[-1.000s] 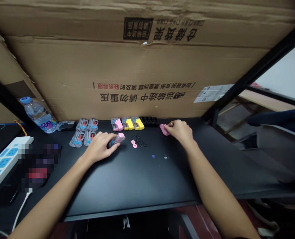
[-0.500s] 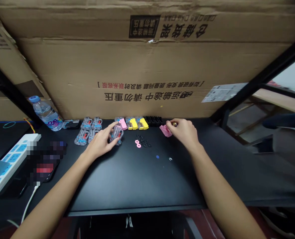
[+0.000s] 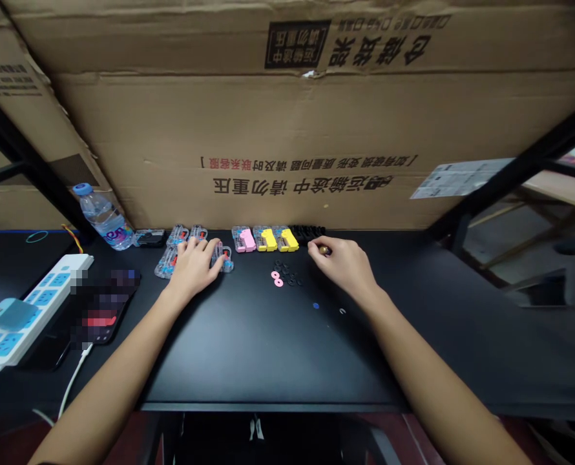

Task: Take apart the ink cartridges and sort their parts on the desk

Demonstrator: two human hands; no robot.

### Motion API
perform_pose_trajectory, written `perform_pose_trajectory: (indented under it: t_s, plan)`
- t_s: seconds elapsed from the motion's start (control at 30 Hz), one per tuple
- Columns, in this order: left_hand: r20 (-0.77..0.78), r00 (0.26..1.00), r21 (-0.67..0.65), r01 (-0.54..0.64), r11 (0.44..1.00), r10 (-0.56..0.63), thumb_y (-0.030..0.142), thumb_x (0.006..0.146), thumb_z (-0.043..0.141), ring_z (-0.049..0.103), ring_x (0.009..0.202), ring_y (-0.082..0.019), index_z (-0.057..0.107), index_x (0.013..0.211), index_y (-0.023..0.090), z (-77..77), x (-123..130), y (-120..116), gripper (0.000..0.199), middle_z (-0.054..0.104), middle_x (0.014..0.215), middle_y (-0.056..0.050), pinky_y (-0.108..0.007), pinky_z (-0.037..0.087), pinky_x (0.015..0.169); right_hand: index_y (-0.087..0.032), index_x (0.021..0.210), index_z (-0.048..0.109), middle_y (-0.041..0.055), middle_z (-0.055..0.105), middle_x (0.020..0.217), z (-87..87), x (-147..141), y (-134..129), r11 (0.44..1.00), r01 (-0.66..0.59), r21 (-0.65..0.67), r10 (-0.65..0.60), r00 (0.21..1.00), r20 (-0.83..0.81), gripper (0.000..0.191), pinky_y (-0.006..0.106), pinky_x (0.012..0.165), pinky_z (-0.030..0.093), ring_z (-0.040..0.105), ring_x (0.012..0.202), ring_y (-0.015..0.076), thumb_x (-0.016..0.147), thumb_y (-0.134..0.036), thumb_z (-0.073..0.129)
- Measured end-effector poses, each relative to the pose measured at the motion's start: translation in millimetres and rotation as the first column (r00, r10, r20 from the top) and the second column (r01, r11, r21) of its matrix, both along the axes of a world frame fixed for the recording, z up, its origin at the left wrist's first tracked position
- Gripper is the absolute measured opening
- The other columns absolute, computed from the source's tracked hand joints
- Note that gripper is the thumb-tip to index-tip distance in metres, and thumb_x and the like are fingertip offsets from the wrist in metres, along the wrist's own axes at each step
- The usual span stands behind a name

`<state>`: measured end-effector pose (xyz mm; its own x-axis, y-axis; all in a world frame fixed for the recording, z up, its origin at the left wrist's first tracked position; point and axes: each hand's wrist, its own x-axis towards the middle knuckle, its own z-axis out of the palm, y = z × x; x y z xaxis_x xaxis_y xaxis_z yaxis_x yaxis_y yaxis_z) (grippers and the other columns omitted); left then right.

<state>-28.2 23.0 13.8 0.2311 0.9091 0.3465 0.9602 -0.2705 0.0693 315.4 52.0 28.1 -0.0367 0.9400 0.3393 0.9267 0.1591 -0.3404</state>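
My left hand (image 3: 193, 266) is low over the clear plastic pieces (image 3: 165, 263) at the back left, its thumb and fingers around one clear plastic piece (image 3: 226, 258) with blue and red parts. My right hand (image 3: 346, 266) is closed on a small gold-coloured object (image 3: 324, 250), mostly hidden in its fingers. Between the hands stand a pink-and-clear piece (image 3: 245, 240) and two yellow-and-clear pieces (image 3: 266, 239). Black parts (image 3: 307, 233) are lined up by my right hand. Pink rings (image 3: 278, 282) and small black rings (image 3: 291, 279) lie in front.
A cardboard sheet (image 3: 278, 123) stands behind the black table (image 3: 268, 361). At left are a water bottle (image 3: 106, 218), a dark box (image 3: 150, 238), a white power strip (image 3: 35, 310) and a phone with a cable (image 3: 108, 316). A blue disc (image 3: 316, 306) lies near the middle.
My left hand has moved left with the clear piece, now beside the other clear pieces. The pink part at my right fingertips no longer shows. The view has shifted slightly.
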Motion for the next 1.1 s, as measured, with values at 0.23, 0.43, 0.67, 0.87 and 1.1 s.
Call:
perform_pose_trajectory:
  t_s: [0.23,0.43,0.67,0.87,1.1]
  plan:
    - [-0.085,0.942,-0.010,0.324,0.946,-0.323,0.036,0.109,0.049,0.069,0.101,-0.026,0.077,0.107,0.020,11.6,-2,-7,0.033,0.075,0.111,-0.010,-0.040,0.045,0.087,-0.026,0.092,0.082,0.0052,0.081,0.082,-0.2,0,0,1.000,-0.019,0.010,0.020,1.000,-0.017,0.027,0.030,0.063,0.040,0.074,0.077,0.0254,0.093,-0.038,0.057]
    - [-0.096,0.959,-0.042,0.265,0.963,-0.268,0.042,0.107,0.053,0.068,0.121,-0.032,0.072,0.130,0.019,-3.8,-3,-1,0.038,0.072,0.132,-0.015,-0.048,0.046,0.105,-0.026,0.091,0.081,0.0044,0.081,0.083,1.0,0,-2,0.999,-0.041,0.001,0.041,0.999,-0.018,0.026,0.030,0.062,0.040,0.073,0.075,0.0249,0.093,-0.037,0.057]
    - [-0.090,0.976,-0.017,0.197,0.980,-0.198,0.060,0.106,0.048,0.037,0.159,-0.035,0.039,0.165,0.011,-25.9,10,6,0.077,0.039,0.171,-0.020,-0.054,0.023,0.132,-0.026,0.087,0.080,0.0040,0.082,0.085,4.8,-8,-8,0.994,-0.102,0.038,0.103,0.995,-0.014,0.023,0.030,0.063,0.041,0.075,0.079,0.0255,0.091,-0.032,0.058]
    - [-0.085,0.956,-0.029,0.280,0.960,-0.282,0.051,0.108,0.047,0.039,0.158,-0.033,0.045,0.162,0.017,-29.0,31,5,0.063,0.044,0.169,-0.016,-0.057,0.025,0.131,-0.025,0.082,0.078,0.0029,0.080,0.079,-1.3,-18,-12,0.974,-0.206,0.097,0.206,0.979,0.013,0.025,0.030,0.064,0.040,0.074,0.073,0.0229,0.094,-0.029,0.056]
    - [-0.045,0.922,0.030,0.386,0.922,-0.385,0.030,0.104,0.059,0.055,0.138,-0.033,0.067,0.135,0.018,-11.0,30,-7,0.034,0.069,0.137,-0.014,-0.051,0.042,0.117,-0.024,0.082,0.076,0.0026,0.079,0.078,-11.1,-24,-12,0.940,-0.301,0.163,0.298,0.954,0.043,0.026,0.030,0.064,0.040,0.073,0.073,0.0220,0.097,-0.027,0.056]
